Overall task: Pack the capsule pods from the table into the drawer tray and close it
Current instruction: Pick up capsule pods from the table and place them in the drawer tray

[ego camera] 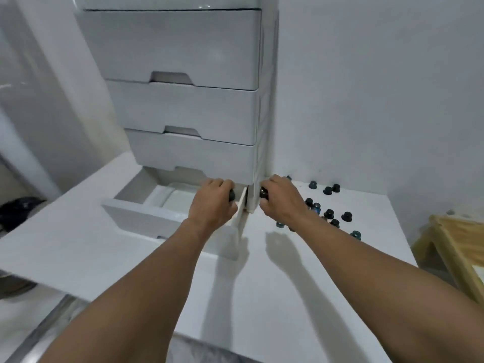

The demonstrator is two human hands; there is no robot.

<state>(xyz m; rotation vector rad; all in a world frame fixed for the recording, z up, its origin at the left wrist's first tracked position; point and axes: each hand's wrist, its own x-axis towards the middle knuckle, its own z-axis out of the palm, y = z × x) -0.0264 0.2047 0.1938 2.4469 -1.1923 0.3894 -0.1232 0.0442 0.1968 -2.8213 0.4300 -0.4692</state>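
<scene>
While apart — pods (264,193) in left hand (214,203), right hand (281,199)

The drawer unit (172,48) looks like white plastic, its smooth fronts glossy enough to catch soft highlights, and the tray (178,203) in the open bottom drawer has the same slick white sheen. The bench (262,297) is white too, but smooth and matt. The capsule pods (328,214) are dark and shiny, some black and some teal-tinted, while the frame (455,247) at the right is pale, unpainted-looking wood.
</scene>
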